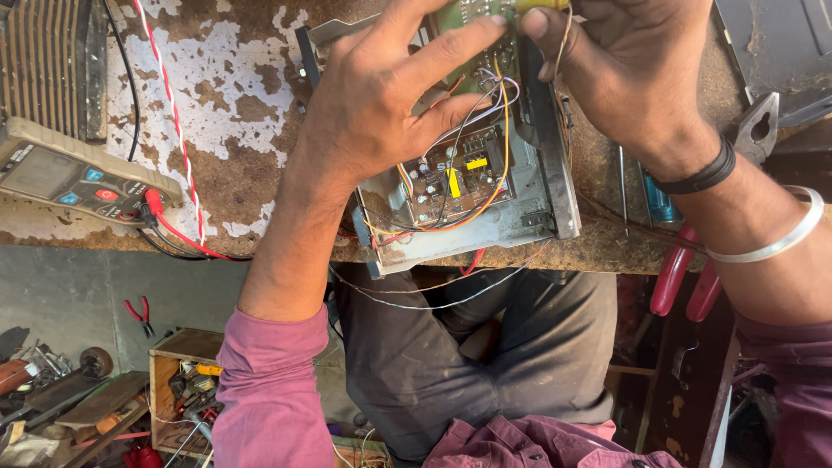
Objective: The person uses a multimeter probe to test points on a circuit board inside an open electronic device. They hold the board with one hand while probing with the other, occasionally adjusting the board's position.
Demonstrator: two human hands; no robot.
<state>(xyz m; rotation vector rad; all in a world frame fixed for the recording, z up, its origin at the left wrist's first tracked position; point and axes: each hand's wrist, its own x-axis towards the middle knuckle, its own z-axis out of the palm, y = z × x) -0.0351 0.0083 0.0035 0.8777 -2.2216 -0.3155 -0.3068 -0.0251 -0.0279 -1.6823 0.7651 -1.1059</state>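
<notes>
Hands met over an opened grey metal electronics chassis that sat at the near edge of a worn brown workbench with flaking white paint. The left hand was spread, its fingers stretched out to steady a green circuit board tilted up from the chassis. The right hand was closed round a yellow-handled tool, pinched between thumb and fingertips at the top border of the view; its tip was hidden, so what kind of tool it was could not be told. A black band and a silver metal bangle circled that wrist.

By the look of it, the work stood at the probing or touching-up of a point on the raised board, one hand bracing and the other applying the tool. A careful next move would have called for the board to be kept firmly propped and the tool guided among the thin leads without snagging them.

Inside the chassis lay a second small board with yellow components and pale capacitors, and a tangle of orange, white, black and red wires looped between the boards. Loose thin wires trailed off the bench edge over the person's lap. A grey multimeter with red lead lay well apart at the left, and red-handled pliers rested at the right.
</notes>
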